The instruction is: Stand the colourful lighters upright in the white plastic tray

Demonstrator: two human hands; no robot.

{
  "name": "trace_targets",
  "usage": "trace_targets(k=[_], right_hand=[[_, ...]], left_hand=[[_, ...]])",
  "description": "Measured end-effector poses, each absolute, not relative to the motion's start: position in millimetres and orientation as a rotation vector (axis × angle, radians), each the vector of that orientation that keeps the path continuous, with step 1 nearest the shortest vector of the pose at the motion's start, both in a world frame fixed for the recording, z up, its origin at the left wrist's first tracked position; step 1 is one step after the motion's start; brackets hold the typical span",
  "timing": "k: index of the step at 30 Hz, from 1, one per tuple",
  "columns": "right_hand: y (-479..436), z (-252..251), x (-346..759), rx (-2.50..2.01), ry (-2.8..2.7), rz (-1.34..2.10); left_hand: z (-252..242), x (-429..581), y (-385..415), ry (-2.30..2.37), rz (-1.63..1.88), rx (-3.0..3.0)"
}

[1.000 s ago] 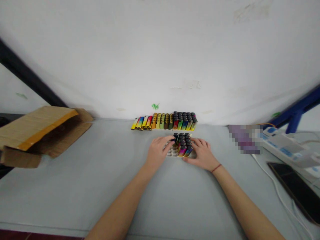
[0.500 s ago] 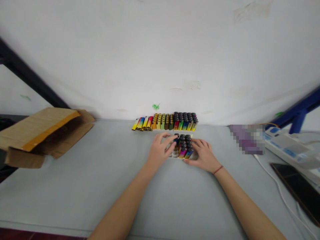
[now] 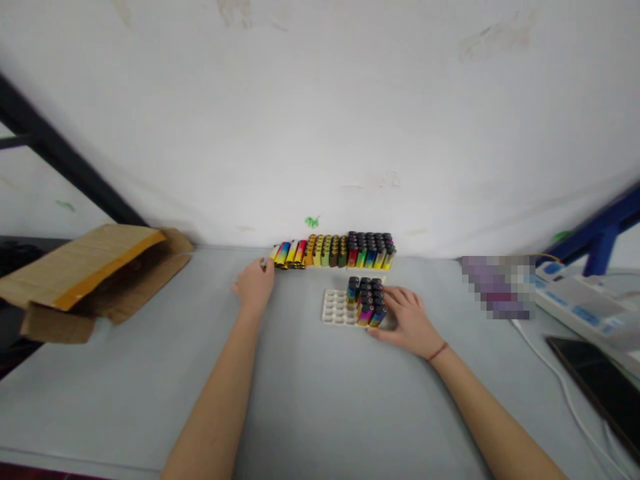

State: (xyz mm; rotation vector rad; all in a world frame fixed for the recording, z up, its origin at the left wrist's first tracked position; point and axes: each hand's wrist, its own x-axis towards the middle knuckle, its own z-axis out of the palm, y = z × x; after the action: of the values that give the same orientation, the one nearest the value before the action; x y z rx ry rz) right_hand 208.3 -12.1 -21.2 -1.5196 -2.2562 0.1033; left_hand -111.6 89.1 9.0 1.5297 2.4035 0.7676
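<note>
A white tray [image 3: 335, 310] with round holes lies on the grey table, its right half filled with upright colourful lighters [image 3: 367, 300]. My right hand [image 3: 407, 320] rests against the tray's right side, fingers curved round the lighters. My left hand [image 3: 254, 285] reaches to the far left end of a row of lighters [image 3: 333, 248] lined up along the wall, its fingertips touching the leftmost lying lighter [image 3: 275, 253]. Its fingers are partly curled.
An open cardboard box [image 3: 85, 273] lies on its side at the left. At the right are a blurred purple object [image 3: 495, 283], a white power strip [image 3: 580, 303] with cables, and a dark phone [image 3: 600, 383]. The white wall stands just behind the lighter row.
My left hand has left the tray and moved up and left to the end of the lighter row by the wall, which uncovers the tray's empty holes. The right hand stays at the tray.
</note>
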Motion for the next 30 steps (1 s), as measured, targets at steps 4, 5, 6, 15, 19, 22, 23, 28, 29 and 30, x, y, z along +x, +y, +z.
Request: trace_targets(k=[4, 5, 6, 15, 19, 22, 23, 28, 29, 30], right_hand=[[-12.6, -20.0, 207.2, -1.516, -2.25, 0.114], [-12.6, -19.9, 207.2, -1.516, -2.249, 0.113], [-12.5, -20.1, 207.4, -1.517, -2.249, 0.111], [-11.0, -23.9, 209.7, -1.501, -2.261, 0.092], [-11.3, -22.6, 209.0, -1.508, -2.26, 0.094], [-11.5, -21.6, 208.6, -1.517, -2.265, 0.091], [-11.4, -21.6, 208.5, -1.518, -2.268, 0.088], [-11.0, -22.7, 209.2, -1.514, -2.276, 0.064], [-10.9, -22.9, 209.3, -1.513, -2.277, 0.063], [-10.9, -23.0, 209.4, -1.511, -2.278, 0.062]], left_hand=[[4.9, -112.0, 90.5, 2.381, 0.879, 1.508], [3.8, -113.7, 91.3, 2.36, 0.943, 1.501], [3.2, -116.0, 92.2, 2.329, 1.024, 1.479], [25.4, -111.9, 77.2, 1.305, 1.468, 0.643], [31.6, -90.8, 64.4, 0.977, 1.324, 0.498], [29.9, -78.3, 59.2, 0.88, 1.263, 0.491], [28.7, -75.1, 58.1, 0.87, 1.24, 0.516], [19.6, -64.4, 55.1, 0.965, 1.171, 0.698], [17.5, -62.9, 55.1, 1.001, 1.166, 0.725], [15.5, -61.4, 55.3, 1.041, 1.159, 0.751]])
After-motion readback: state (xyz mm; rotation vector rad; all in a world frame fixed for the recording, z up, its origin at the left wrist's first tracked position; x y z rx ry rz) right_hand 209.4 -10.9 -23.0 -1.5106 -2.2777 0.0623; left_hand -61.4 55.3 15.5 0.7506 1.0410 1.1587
